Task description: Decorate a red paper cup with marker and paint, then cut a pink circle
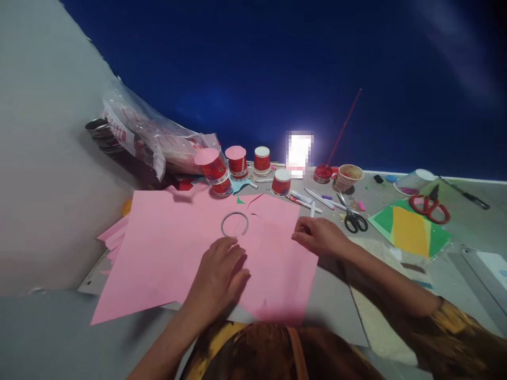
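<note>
A grey ring (pixel 224 217) lies flat on a large sheet of pink paper (pixel 166 248). My left hand (pixel 222 269) rests on the paper with its fingers stretched out, the fingertips at the ring's lower edge. Over the sheet's right side, my right hand (pixel 322 236) is closed around a white marker (pixel 312 208) that points upward; its lower end is hidden by the fingers. A small cut and a green scrap (pixel 240 200) show near the sheet's top edge.
Beyond the paper stand red paper cups (pixel 281 183), some topped with pink discs (pixel 236 152). Black-handled scissors (pixel 355 221), loose markers (pixel 315 199), a red paint jar (pixel 322 174) with a brush, and red-handled scissors (pixel 430 208) lie to the right. A plastic bag (pixel 158 137) leans at left.
</note>
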Available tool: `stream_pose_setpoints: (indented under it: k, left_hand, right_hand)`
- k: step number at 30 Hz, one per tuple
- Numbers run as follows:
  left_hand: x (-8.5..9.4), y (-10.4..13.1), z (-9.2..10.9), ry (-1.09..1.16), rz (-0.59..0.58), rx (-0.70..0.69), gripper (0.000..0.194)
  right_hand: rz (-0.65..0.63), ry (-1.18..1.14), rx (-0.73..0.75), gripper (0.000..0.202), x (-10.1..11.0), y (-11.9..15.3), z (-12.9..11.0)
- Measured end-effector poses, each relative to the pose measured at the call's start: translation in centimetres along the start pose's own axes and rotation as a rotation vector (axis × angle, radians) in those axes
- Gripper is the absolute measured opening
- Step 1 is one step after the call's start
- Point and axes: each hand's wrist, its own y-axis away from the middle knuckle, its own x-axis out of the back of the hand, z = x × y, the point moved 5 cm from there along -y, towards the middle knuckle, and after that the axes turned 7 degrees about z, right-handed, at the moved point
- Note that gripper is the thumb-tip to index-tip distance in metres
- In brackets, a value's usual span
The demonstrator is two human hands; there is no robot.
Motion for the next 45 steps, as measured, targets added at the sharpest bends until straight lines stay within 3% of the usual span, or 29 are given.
stream_pose_setpoints:
  k: [3,5,8,11,16,19,21,24,27,29,35,37,39,43,45]
  left_hand:
    - [0.0,-2.5,-1.8,-0.085,0.013,0.072,0.023]
    - [-0.5,-4.2,-2.6,-0.167,-0.038,0.131,0.022]
    - [-1.8,-5.9,-2.8,-0.307,-0.152,0.171,0.022]
    - [-2.8,-6.3,-2.3,-0.362,-0.187,0.17,0.02]
    - [-2.7,-6.3,-2.7,-0.386,-0.189,0.181,0.02]
    - [-1.3,-5.9,-3.3,-0.393,-0.151,0.215,0.019]
    - [0.1,-5.0,-3.3,-0.347,-0.054,0.267,0.018]
    - [1.2,-2.4,-2.2,-0.179,0.1,0.28,0.017]
    - [0.3,-0.2,-0.2,-0.024,0.091,0.202,0.022]
    - [-0.8,0.4,0.8,0.026,0.043,0.167,0.024]
    - [-2.8,0.4,1.8,-0.012,-0.021,0.007,0.02]
    - [-3.0,0.6,1.9,-0.011,0.004,-0.065,0.015]
    - [-3.2,1.0,1.9,0.001,0.027,-0.121,0.011]
    - [-3.7,2.1,1.9,0.014,0.056,-0.207,0.018]
    - [-4.1,2.6,2.0,0.006,0.066,-0.241,0.019]
  right_hand:
    - [-0.024,0.006,0.026,0.024,-0.2,2.2,1.0]
    - [-0.024,-0.001,0.046,0.033,-0.5,3.1,1.4]
    - [-0.009,-0.01,0.014,0.028,-1.3,3.7,2.1]
    - [0.006,-0.002,-0.006,0.021,-1.8,3.8,2.9]
    - [0.055,0.019,-0.054,0.015,-1.4,4.0,3.7]
    - [0.105,-0.014,-0.074,0.014,-1.0,4.1,3.7]
    - [0.154,-0.072,-0.096,0.013,-0.7,4.2,3.7]
    - [0.268,-0.194,-0.137,0.017,-0.3,4.1,4.0]
    - [0.325,-0.292,-0.178,0.021,-0.2,4.0,4.3]
    - [0.228,-0.311,-0.193,0.019,-0.8,3.9,4.2]
    - [-0.288,-0.363,-0.189,0.01,-2.7,5.1,3.0]
    - [-0.357,-0.347,-0.164,0.014,-2.6,5.4,2.8]
    - [-0.276,-0.216,-0.121,0.02,-2.0,5.1,3.1]
    - [0.062,0.067,-0.109,0.029,-0.5,4.0,4.2]
    - [0.133,0.112,-0.111,0.026,-0.4,3.7,4.5]
